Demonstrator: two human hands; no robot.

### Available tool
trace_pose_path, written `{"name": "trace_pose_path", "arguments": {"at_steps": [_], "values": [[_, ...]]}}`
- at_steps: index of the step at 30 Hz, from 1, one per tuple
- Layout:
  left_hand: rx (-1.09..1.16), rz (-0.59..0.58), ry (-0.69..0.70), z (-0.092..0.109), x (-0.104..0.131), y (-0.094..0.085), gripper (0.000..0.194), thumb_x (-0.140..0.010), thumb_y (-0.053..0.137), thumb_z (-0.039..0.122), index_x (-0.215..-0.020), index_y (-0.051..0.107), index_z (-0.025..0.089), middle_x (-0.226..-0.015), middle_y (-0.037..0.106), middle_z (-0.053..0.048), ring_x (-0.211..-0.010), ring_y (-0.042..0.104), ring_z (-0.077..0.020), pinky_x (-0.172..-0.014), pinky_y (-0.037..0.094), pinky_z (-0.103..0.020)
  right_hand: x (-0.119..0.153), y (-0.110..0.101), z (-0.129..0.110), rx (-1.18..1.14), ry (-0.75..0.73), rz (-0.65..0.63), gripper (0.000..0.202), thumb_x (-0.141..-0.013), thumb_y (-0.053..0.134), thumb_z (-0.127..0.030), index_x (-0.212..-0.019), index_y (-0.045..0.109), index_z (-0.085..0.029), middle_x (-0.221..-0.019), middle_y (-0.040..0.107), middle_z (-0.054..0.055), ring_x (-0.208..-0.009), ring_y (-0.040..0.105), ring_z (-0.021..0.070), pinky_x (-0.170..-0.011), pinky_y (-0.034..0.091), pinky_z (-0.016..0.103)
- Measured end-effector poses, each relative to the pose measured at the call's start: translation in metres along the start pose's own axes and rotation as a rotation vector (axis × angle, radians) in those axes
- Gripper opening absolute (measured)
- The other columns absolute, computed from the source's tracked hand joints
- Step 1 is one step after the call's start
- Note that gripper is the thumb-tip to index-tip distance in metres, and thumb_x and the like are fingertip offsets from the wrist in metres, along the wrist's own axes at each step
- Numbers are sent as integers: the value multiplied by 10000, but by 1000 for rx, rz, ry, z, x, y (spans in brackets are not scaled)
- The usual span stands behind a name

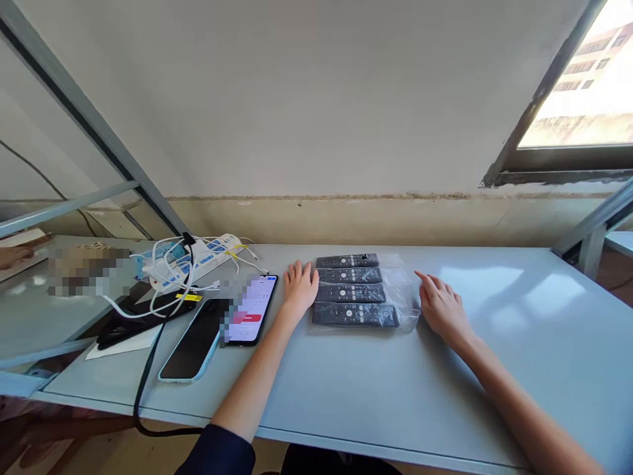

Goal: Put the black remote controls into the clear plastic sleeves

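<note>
Fingers (299, 272) of the left hand (300, 288) lie spread and loose, palm down, gripping nothing, right beside the left ends of four remotes (353, 293); whether the thumb side touches them, I can't tell. To the right of the remotes, the right hand (442, 307) rests gently curled with its index finger stretched forward, near the loose ends of the clear bags (398, 280); I see nothing in its grasp.

The remotes lie crosswise on the table (356, 382), one behind another, buttons up, inside those bags. Left of them, past the left hand, sits a lit phone (253, 316), and farther left a dark phone (195, 343). Beyond the phones, left of the remotes and toward the wall (321, 99), is a power strip (217, 254) tangled in white wires (133, 316). Far left of the remotes I notice another person's hand (14, 256). Well off to their right, above, is a window (583, 92).
</note>
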State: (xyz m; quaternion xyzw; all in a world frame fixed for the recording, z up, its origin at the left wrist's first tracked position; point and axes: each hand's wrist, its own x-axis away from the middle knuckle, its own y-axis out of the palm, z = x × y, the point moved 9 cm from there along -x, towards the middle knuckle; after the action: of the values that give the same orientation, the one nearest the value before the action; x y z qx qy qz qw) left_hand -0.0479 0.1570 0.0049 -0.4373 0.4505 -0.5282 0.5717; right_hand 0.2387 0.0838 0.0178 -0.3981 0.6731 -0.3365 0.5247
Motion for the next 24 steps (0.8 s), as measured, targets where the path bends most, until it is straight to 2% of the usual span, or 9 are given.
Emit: {"name": "trace_pose_path", "arguments": {"at_steps": [3,5,8,11,14,16,18,21,24], "values": [[32,4,-5,0,1,-1,477,-926,288,331,-1333,468,158,-1453,367,-130,-1353,303,-305,-1112,231,-482,-2,-20,-20,-176,-65,102,421,-912,265,-379,-1241,502,-269,-1173,583,124,-1065,552,276,-860,443,479],[53,15,-6,0,2,-2,473,-925,297,332,-1326,476,158,-1451,370,-128,-1352,301,-310,-1110,230,-488,2,-26,-47,-274,-228,92,424,-895,350,-437,-1262,482,-273,-1248,546,122,-1159,502,272,-931,411,481],[83,37,-5,0,4,-4,450,-920,322,336,-1305,499,185,-1439,395,-108,-1349,308,-311,-1104,241,-494,17,-18,-96,-282,-542,-74,523,-845,470,-447,-1344,417,-302,-1386,447,106,-1302,367,283,-1009,350,500],[114,58,1,0,5,-10,432,-912,365,339,-1286,513,181,-1408,438,-118,-1330,343,-313,-1089,268,-490,29,3,-134,-201,-770,-295,755,-740,613,-468,-1418,337,-287,-1495,295,118,-1385,190,321,-1066,255,544],[148,83,-3,-1,4,-20,442,-928,342,340,-1299,488,147,-1316,533,-145,-1264,442,-294,-1042,347,-448,20,23,-160,-155,-818,-476,994,-613,710,-529,-1453,273,-227,-1522,192,176,-1399,79,354,-1085,146,588],[168,104,-8,-3,3,-28,454,-947,288,326,-1314,456,119,-1255,579,-156,-1193,519,-267,-994,402,-402,7,32,-176,-156,-827,-541,1082,-545,744,-551,-1455,270,-205,-1526,161,189,-1396,36,369,-1086,85,605],[206,157,-5,-4,2,-35,448,-952,274,309,-1306,449,96,-1238,586,-164,-1147,556,-250,-962,426,-373,-1,37,-193,-175,-882,-578,1104,-503,758,-560,-1444,299,-208,-1528,159,179,-1394,20,379,-1078,28,621],[280,302,5,-7,3,-46,407,-930,344,305,-1245,493,94,-1207,601,-167,-1123,568,-256,-960,415,-391,-5,46,-211,-169,-957,-634,1082,-497,758,-558,-1427,336,-203,-1533,130,175,-1389,-5,392,-1059,-40,638],[316,395,12,-9,3,-48,375,-899,406,305,-1192,526,106,-1154,626,-163,-1084,588,-264,-948,412,-411,-10,58,-212,-157,-895,-684,1039,-554,718,-585,-1432,320,-200,-1535,102,169,-1388,-13,390,-1051,-54,641]]}}
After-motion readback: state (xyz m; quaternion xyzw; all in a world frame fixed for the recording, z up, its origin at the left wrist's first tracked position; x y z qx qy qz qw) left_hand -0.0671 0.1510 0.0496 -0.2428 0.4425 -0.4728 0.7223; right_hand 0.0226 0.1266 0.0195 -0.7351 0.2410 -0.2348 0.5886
